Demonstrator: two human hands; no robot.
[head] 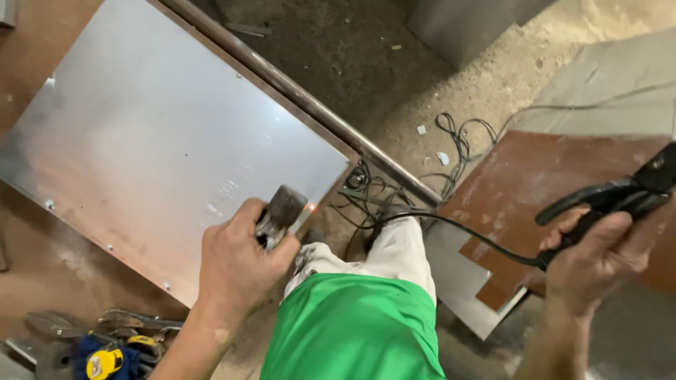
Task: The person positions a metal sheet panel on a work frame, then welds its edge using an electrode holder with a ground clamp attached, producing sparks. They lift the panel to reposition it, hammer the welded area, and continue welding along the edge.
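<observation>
The green shirt [355, 331] fills the foreground. The left hand [236, 264] clenches a hammer [282, 211] at the metal sheet [176, 141] corner (a glowing spot sits there), while the right hand [598, 257] grips the black welding holder [612, 197], lifted well aside.

A metal workshop: steel sheet [176, 134], dirt floor [338, 63], scattered hand tools [105, 345].

- Soft, even daylight is cast over the scene; shadows are kept faint.
- A hazy sheen is seen on the metal sheet [169, 134] (brightest near its middle).
- Slight motion blur is noticed on the hammer head [285, 205].
</observation>
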